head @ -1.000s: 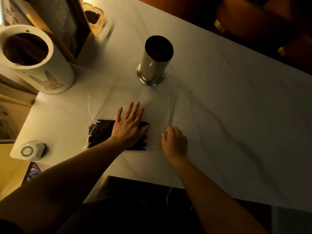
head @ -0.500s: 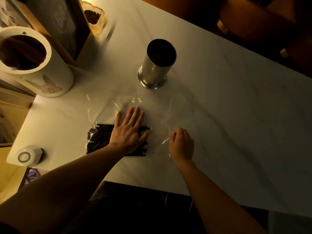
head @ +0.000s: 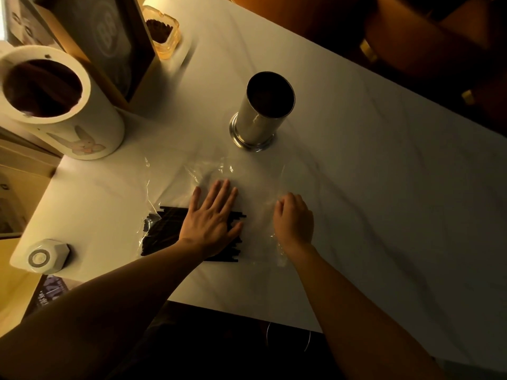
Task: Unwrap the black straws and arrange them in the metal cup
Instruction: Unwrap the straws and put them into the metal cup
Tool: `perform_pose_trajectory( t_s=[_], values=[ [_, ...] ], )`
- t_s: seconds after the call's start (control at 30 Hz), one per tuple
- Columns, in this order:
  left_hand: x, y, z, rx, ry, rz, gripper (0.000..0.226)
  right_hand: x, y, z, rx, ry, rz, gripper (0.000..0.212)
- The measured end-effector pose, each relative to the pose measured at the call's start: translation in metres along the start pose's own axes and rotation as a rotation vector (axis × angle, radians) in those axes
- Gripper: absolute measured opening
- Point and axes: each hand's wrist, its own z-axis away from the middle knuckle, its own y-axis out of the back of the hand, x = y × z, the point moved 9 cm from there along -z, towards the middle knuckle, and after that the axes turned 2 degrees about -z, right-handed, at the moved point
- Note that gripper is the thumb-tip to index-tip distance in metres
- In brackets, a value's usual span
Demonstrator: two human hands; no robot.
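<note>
A flat bundle of black straws (head: 162, 229) lies inside a clear plastic wrapper (head: 255, 185) near the table's front edge. My left hand (head: 211, 220) rests flat on the straws, fingers spread, pressing them down. Just to its right, my right hand (head: 295, 222) is curled with its fingertips pinching the wrapper's open end. The metal cup (head: 260, 116) stands upright and empty behind the wrapper, beyond both hands.
The white marble table (head: 370, 187) stretches away to the right. A white cylindrical container with a rabbit picture (head: 57, 105) stands at the left, a framed sign (head: 109, 42) and an amber glass dish (head: 164, 31) behind it. A small white hexagonal device (head: 46, 256) sits at the front-left corner.
My right hand has shifted a little to the right, tugging the wrapper's open end, which has wrinkled and lifted. My left hand stays pressed on the straws.
</note>
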Motion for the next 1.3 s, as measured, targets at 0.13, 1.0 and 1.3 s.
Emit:
perform_pose_trajectory(
  t_s=[0.13,1.0,1.3],
  values=[
    [0.000,0.000,0.000,-0.013,0.000,0.003,0.085,0.018,0.005,0.000,0.021,-0.085,-0.047,0.018],
    [0.002,0.003,0.000,0.007,-0.020,0.004,0.084,0.017,0.008,-0.048,0.036,-0.117,-0.204,0.012],
    [0.002,0.005,0.001,0.044,-0.026,-0.011,0.084,0.012,0.019,-0.080,0.107,-0.167,-0.266,0.019]
  ],
)
